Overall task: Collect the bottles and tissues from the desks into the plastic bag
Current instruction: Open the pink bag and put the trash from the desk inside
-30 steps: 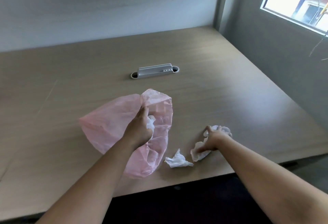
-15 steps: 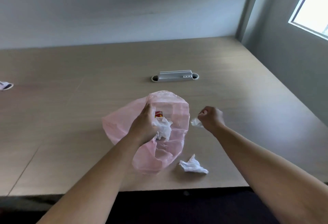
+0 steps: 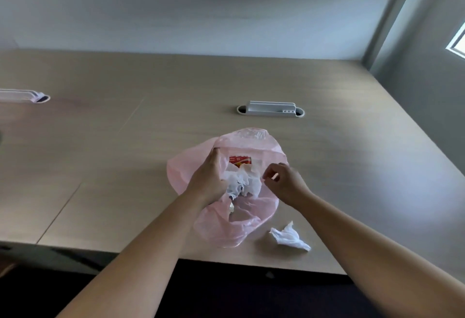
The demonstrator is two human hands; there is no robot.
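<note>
1. On the desk (image 3: 352,166), near its front edge, one loose tissue (image 3: 289,237) lies crumpled, just beside the bag (image 3: 226,224) on its right. It touches neither hand.
2. My left hand (image 3: 208,179) grips the bag's rim on the left of the mouth and holds it open.
3. My right hand (image 3: 284,181) hovers over the right of the mouth. The fingers are loosely curled, thumb apart, and I see nothing held in them.
4. Key relation: the loose tissue lies toward me from my right hand and slightly to the right, lower down on the desktop. Its long axis runs from far-left to near-right. My right hand is plainly the nearer; the left is occupied.
5. Judgement: the next move is a pull-back and drop of the right hand onto that tissue, then a short lift into the mouth.
6. Obstructions: none between hand and tissue. My right forearm passes close by it and could brush it off the edge.
7. Bag contents: white tissues (image 3: 244,181) and a red-labelled item (image 3: 240,160), kind not discernible.
8. Surroundings: a grey cable box (image 3: 270,109) beyond the bag, well apart; a second box (image 3: 25,95) far left.
</note>
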